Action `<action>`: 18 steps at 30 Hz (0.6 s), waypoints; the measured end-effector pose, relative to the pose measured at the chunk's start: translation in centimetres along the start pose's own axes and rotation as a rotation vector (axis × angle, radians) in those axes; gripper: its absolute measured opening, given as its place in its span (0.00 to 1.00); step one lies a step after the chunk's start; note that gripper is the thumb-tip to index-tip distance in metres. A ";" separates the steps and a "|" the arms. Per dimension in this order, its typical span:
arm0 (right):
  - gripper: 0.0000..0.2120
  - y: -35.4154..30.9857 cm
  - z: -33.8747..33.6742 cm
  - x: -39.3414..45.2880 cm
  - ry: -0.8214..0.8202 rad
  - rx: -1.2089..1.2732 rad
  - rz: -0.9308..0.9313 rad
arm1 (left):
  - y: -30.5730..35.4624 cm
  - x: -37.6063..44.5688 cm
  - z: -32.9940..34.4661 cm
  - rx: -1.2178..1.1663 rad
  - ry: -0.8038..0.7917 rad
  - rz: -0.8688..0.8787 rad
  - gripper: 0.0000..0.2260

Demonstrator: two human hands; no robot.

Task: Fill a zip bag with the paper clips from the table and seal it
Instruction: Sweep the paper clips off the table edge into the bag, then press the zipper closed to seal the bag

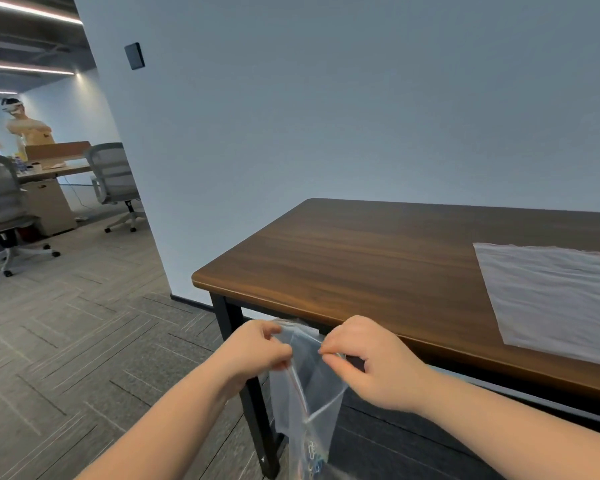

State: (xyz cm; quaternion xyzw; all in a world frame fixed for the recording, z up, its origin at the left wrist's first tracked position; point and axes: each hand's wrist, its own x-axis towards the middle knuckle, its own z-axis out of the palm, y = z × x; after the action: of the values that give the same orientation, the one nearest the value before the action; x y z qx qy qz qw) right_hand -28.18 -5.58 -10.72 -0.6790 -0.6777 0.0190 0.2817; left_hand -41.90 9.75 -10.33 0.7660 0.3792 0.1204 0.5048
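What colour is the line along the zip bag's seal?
Red, on the clear zip bag; head view shows it best.

The zip bag (pixel 309 382) is showing clear, with 1 thin red line running along its seal, and the paper clips (pixel 314 457) inside are glinting blue and green. The table (pixel 361 258) is wearing dark brown wood grain over black legs. A white translucent sheet (pixel 551 299) is lying pale against it. The carpet (pixel 84 323) is showing grey herringbone stripes.

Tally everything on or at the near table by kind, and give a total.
Hands: 2, left hand and right hand
Zip bag pinched by both hands: 1
White sheet on the table: 1
Paper clips in bag: blurred, uncountable
Total: 4
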 end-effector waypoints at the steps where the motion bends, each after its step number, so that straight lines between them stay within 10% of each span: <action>1: 0.14 -0.5 0.1 -0.2 -0.079 -0.039 0.016 | 0.1 -0.3 -0.1 -0.025 0.022 -0.013 0.31; 7: 0.28 -2.7 0.4 -0.2 -0.362 -0.099 0.115 | 0.6 -1.9 -0.2 -0.170 0.147 -0.036 0.13; 13: 0.08 -3.2 0.3 -0.4 -0.339 -0.040 0.096 | 0.9 -3.6 0.1 -0.188 0.181 0.058 0.07; 18: 0.11 -1.5 -1.5 -0.7 -0.245 0.095 0.112 | 0.4 -5.1 -1.2 0.008 -0.074 0.152 0.05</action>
State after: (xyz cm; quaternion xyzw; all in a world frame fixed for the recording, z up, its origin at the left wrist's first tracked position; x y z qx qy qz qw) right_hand -28.99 -6.95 -9.06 -0.6943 -0.6663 0.1494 0.2272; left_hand -45.87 6.91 -8.42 0.7985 0.3018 0.1285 0.5047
